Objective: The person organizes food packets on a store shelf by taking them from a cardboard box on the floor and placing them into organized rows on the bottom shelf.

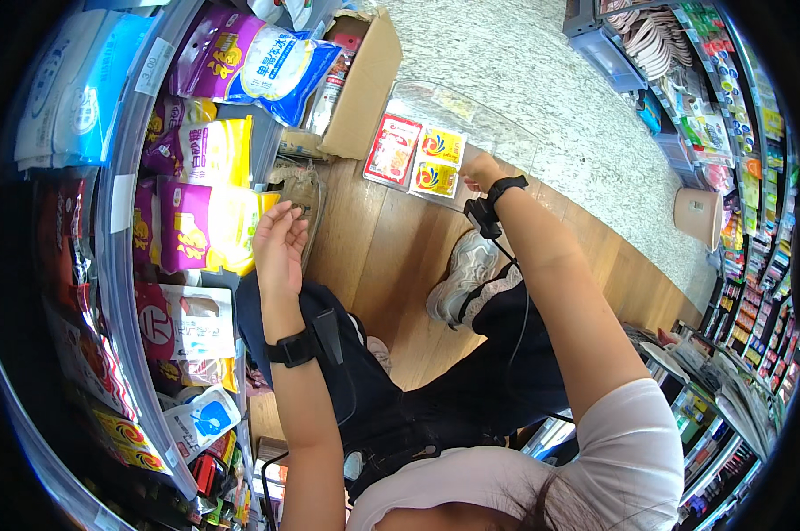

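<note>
My left hand is raised with its fingers apart and holds nothing. Close beside it on the shelf is a purple and yellow bag of sugar. My right hand reaches down to the floor, fingers curled, by the edge of a yellow and white packet and a yellow packet. Whether it grips anything is hidden. A red and white packet lies left of these two. All three rest on or in a clear plastic tray on the floor.
An opened cardboard box stands behind the tray. Stocked shelves with clear plastic front strips run along my left. A blue and purple bag juts from the shelf. To the right are a pinkish bin and more shelving.
</note>
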Demonstrator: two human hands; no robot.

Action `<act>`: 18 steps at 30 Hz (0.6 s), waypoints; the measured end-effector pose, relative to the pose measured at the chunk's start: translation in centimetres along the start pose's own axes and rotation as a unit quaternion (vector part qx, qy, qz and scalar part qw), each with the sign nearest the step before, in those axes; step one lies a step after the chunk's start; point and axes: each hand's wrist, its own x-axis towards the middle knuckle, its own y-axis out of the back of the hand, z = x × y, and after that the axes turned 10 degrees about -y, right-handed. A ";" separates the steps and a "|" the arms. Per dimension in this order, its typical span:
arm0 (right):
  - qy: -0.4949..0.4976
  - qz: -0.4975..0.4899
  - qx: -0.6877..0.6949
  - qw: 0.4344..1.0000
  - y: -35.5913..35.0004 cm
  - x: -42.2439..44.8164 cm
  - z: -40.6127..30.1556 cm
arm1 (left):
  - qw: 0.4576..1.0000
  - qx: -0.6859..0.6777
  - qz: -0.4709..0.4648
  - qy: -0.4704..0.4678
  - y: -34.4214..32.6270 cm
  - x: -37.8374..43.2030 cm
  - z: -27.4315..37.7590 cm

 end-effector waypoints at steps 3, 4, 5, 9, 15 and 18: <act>-0.004 -0.071 0.057 0.996 -0.9 -0.3 0.1 | 1.000 0.008 0.007 0.012 0.8 0.4 -0.5; -0.002 -0.063 0.069 0.996 -1.2 -0.9 -0.2 | 1.000 0.008 0.011 0.012 1.2 0.6 -0.7; -0.001 -0.054 0.084 0.995 -1.3 -1.6 -0.4 | 1.000 0.001 0.014 0.012 1.5 0.8 -1.0; -0.030 -0.089 0.062 0.994 -2.0 0.5 -1.2 | 0.999 -0.016 0.031 0.012 2.0 1.4 -1.5; -0.003 -0.101 0.029 0.994 -3.1 2.6 -1.2 | 0.999 -0.008 0.037 0.020 2.3 1.9 -1.6; 0.013 -0.054 -0.072 0.996 -3.0 3.2 -1.3 | 0.999 -0.010 0.045 0.024 2.3 2.2 -1.8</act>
